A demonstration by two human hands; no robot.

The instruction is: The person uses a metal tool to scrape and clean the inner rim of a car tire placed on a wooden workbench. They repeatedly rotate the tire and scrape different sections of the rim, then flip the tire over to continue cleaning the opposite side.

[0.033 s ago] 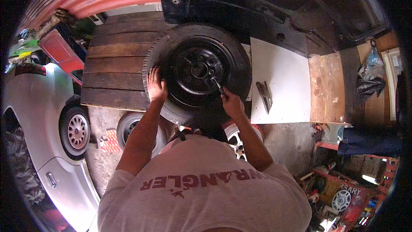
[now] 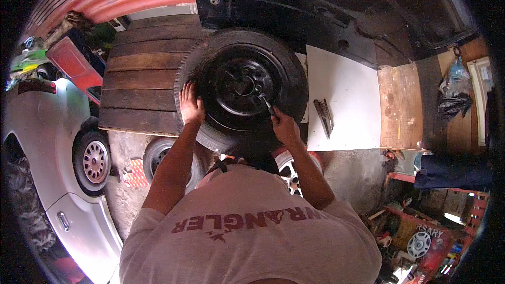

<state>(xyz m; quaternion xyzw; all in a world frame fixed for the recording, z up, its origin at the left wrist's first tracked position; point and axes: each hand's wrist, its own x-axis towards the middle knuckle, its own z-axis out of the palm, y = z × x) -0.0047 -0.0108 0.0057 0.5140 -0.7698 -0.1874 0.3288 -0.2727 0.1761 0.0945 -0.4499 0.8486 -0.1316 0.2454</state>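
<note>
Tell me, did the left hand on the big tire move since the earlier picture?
No, I see no shift: the left hand lies at the same spot on the tire, judged against the wooden planks beside it.

My shirt has 1 word in big dk-red lettering, upside-down from my POV, w/ a small motif alongside. Lower R, a red board shows pale caps, part of a word, just above a hubcap.
</note>
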